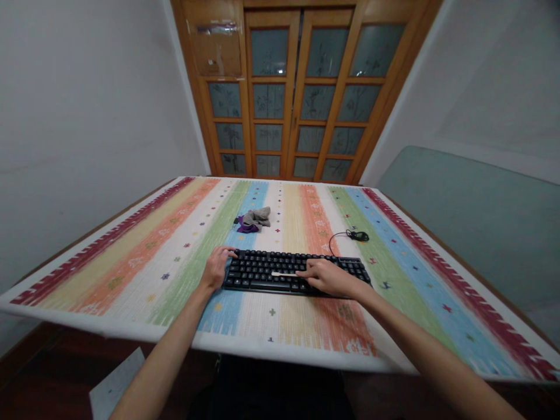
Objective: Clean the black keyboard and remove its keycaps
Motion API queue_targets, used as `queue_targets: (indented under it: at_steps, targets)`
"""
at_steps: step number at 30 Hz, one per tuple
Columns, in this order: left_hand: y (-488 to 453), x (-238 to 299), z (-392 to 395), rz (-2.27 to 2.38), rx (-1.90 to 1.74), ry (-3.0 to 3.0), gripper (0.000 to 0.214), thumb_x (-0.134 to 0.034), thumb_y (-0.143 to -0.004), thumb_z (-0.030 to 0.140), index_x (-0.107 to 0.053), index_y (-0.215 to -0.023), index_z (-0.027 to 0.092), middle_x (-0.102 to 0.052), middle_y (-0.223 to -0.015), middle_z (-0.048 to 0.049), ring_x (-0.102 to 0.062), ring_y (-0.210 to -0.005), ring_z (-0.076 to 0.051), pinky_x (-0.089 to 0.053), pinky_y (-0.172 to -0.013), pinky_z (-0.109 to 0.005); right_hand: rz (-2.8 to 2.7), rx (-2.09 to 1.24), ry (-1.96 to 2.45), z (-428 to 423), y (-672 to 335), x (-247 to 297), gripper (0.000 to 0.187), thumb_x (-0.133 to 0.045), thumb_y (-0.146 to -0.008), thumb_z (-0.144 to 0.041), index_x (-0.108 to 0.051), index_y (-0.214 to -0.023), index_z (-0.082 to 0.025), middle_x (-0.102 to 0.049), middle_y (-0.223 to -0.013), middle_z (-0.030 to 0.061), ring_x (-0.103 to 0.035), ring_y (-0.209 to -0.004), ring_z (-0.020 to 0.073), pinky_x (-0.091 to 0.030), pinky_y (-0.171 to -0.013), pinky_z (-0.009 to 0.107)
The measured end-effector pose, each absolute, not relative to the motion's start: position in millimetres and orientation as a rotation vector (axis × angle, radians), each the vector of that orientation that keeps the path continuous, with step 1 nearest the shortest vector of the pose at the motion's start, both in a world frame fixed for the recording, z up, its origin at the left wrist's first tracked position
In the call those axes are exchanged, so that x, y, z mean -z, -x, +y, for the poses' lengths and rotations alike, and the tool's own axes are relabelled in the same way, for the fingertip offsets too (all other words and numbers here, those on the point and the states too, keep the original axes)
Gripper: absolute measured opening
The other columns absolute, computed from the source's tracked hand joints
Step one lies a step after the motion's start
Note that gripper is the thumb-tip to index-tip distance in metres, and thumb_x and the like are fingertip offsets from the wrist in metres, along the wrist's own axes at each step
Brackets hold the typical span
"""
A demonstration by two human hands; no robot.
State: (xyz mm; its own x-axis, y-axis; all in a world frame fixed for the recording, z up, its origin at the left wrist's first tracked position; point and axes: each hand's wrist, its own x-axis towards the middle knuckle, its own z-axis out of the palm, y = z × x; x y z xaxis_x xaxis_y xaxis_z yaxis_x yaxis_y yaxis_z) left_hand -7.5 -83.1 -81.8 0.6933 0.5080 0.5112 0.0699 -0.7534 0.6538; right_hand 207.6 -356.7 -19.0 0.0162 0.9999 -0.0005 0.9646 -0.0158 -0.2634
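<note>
A black keyboard (262,286) lies flat on the table before me. My left hand (216,267) grips its left end, with fingers over the upper left corner. In my right hand (321,274) is a slim, pale toothbrush (284,274), held closed in the fingers and pointing left. Its head is over the keys near the middle of the keyboard; whether the bristles touch them I cannot tell. The right hand covers some keys on the right side.
Beyond the keyboard, a crumpled grey and purple cloth (254,219) rests on the striped tablecloth (175,274). A bundled black cable (357,235) lies behind the keyboard's right part. Wooden glazed doors (289,128) stand past the far table edge, and a pale green panel (472,216) at right.
</note>
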Motion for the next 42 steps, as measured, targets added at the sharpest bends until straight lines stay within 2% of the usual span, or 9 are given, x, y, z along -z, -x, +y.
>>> queue_targets:
  at_steps: [20, 30, 42]
  targets:
    - [7.7, 81.4, -83.0, 0.425, -0.942, -2.305, 0.053, -0.022, -0.098, 0.043, -0.067, -0.080, 0.019, -0.067, -0.102, -0.0089, -0.059, -0.101, -0.022, -0.043, -0.099, -0.041, -1.988, -0.418, 2.205, -422.3, -254.5, 11.2, 0.038, -0.045, -0.090, -0.020, -0.070, -0.119, -0.020, -0.062, -0.083, 0.0087, -0.057, -0.074, 0.0178, -0.043, -0.071, 0.028]
    - [6.6, 83.2, -81.0, 0.421, -0.955, -2.289, 0.054, -0.023, -0.097, 0.044, -0.067, -0.079, 0.018, -0.066, -0.101, -0.0095, -0.059, -0.100, -0.023, -0.044, -0.098, -0.042, -1.908, -0.441, 2.314, -462.0, -286.4, 11.0, 0.037, -0.047, -0.089, -0.021, -0.070, -0.118, -0.022, -0.064, -0.084, 0.0093, -0.058, -0.076, 0.0185, -0.041, -0.074, 0.030]
    - [6.5, 80.3, -82.0, 0.405, -0.958, -2.315, 0.055, -0.022, -0.097, 0.044, -0.067, -0.078, 0.019, -0.068, -0.100, -0.0099, -0.060, -0.099, -0.024, -0.045, -0.097, -0.044, -1.715, -0.538, 2.298, -495.4, -300.9, 4.2, 0.036, -0.046, -0.091, -0.033, -0.075, -0.109, -0.020, -0.060, -0.075, 0.0069, -0.057, -0.068, 0.0179, -0.043, -0.073, 0.032]
